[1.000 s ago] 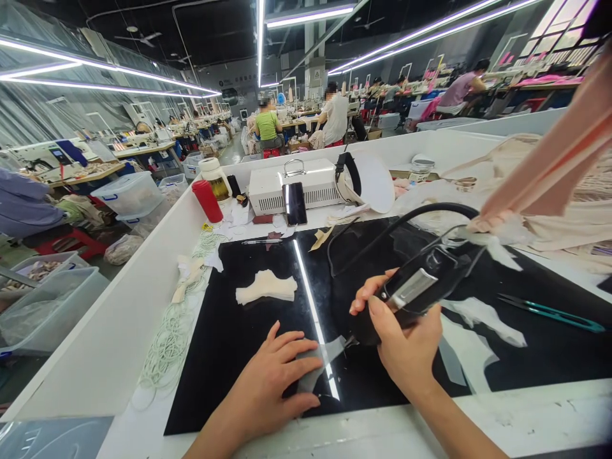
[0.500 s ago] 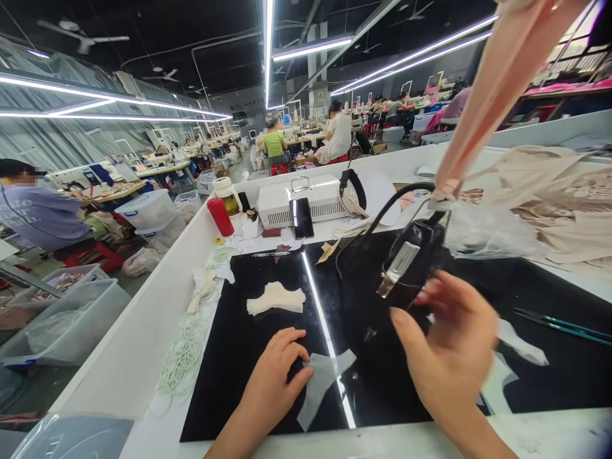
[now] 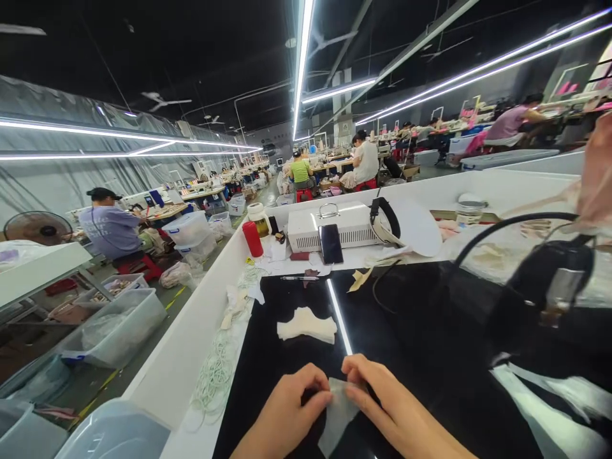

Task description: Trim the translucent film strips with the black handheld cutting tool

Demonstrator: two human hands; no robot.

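Note:
A thin, see-through whitish fabric piece (image 3: 338,414) lies at the near side of the black work surface (image 3: 421,357), between my two hands. My left hand (image 3: 291,405) pinches its left edge with thumb and forefinger. On the other edge, my right hand (image 3: 382,398) has its thumb and fingers closed on the same piece. Just beyond them sits a cream stack of shaped cut pieces (image 3: 306,326). To the right hangs a blurred black device (image 3: 540,293) with a metal plate, apart from both hands. More pale cut pieces (image 3: 549,408) lie below it.
Pale green cord (image 3: 215,376) is heaped along the left rim. At the back stand a white metal box (image 3: 306,231), a phone (image 3: 331,244), a red cylinder (image 3: 252,239) and a jar (image 3: 259,220). A black cable (image 3: 497,229) arches at right. Other people sit at machines beyond.
My right hand has left the black device and come across to the fabric piece. My left hand, earlier resting at its edge, now pinches it. The device appears farther right.

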